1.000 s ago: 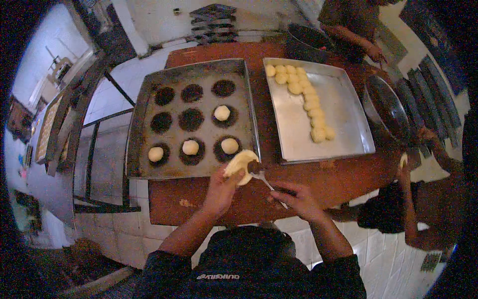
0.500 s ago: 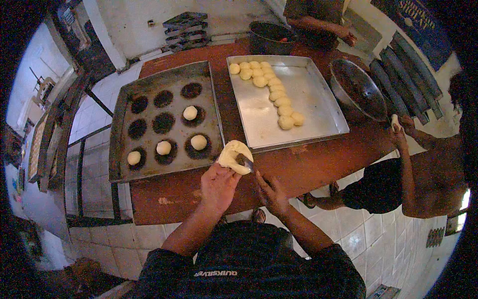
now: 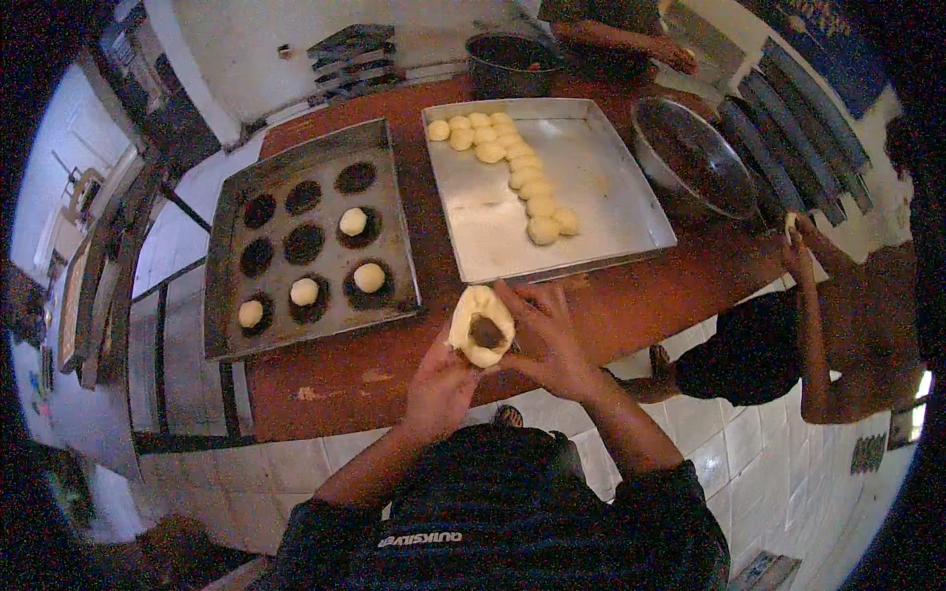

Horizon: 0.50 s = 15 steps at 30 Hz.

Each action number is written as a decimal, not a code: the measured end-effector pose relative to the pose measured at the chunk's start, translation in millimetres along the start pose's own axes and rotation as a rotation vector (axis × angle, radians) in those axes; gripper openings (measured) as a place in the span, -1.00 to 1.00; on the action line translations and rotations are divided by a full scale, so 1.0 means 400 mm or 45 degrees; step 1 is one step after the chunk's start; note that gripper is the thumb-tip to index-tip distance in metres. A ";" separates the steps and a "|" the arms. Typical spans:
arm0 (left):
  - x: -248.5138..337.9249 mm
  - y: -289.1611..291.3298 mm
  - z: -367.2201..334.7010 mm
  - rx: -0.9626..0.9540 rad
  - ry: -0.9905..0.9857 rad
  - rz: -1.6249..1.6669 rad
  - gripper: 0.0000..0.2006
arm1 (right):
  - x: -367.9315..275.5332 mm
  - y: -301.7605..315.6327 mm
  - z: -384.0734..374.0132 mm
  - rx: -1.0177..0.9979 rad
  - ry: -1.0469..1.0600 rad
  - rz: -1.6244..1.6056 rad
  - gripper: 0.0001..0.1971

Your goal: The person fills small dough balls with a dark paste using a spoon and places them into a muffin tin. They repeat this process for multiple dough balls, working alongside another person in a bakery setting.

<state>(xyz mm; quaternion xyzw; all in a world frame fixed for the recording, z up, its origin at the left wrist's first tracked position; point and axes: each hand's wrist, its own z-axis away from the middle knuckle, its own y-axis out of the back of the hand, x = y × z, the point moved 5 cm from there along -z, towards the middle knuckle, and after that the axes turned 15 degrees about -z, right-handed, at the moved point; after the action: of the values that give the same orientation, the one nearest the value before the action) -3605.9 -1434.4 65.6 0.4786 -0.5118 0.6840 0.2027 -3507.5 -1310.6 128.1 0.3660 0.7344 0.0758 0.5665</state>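
Observation:
A flattened piece of pale dough [image 3: 464, 323], cupped open around a dark brown filling [image 3: 486, 333], is held over the near edge of the table. My left hand [image 3: 439, 382] supports it from below and the left. The thumb and forefinger of my right hand [image 3: 548, 340] spread along its right rim, touching the dough. No spoon shows in either hand now. Left of the hands lies a dark baking tray [image 3: 330, 264] with several round dough balls [image 3: 370, 278] on blackened circles. A shiny metal tray [image 3: 601, 202] beyond the hands carries a line of yellowish dough balls [image 3: 532, 187].
A wide metal bowl [image 3: 655, 177] with dark contents stands at the table's right, a dark pot [image 3: 507, 84] at the back. One co-worker [image 3: 616, 39] is at the far side; another [image 3: 847, 315], at right, holds a pale piece. The brown table [image 3: 325, 394] has its near edge close to me.
The spoon has gone from my right hand, and the dark filling now lies in the dough. My right hand has moved up against the dough's rim. The whole view has shifted slightly.

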 end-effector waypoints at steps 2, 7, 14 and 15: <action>0.034 -0.035 0.015 -0.024 -0.061 -0.244 -0.31 | -0.032 0.023 -0.023 0.026 0.048 0.056 -0.26; 0.109 -0.083 0.014 -0.023 -0.356 -1.313 -0.41 | -0.032 0.039 -0.035 0.289 0.131 -0.391 -0.49; 0.056 0.000 -0.050 0.195 0.143 -0.041 -0.63 | -0.095 -0.063 0.020 0.170 0.419 0.349 -0.56; 0.048 0.008 -0.052 0.219 0.182 -0.031 -0.64 | -0.108 -0.069 0.026 0.126 0.471 0.421 -0.56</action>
<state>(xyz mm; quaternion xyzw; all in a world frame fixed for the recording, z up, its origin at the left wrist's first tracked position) -3626.6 -1421.2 80.2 0.4504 -0.4297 0.7552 0.2052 -3506.9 -1360.8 143.6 0.4884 0.7585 0.1971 0.3838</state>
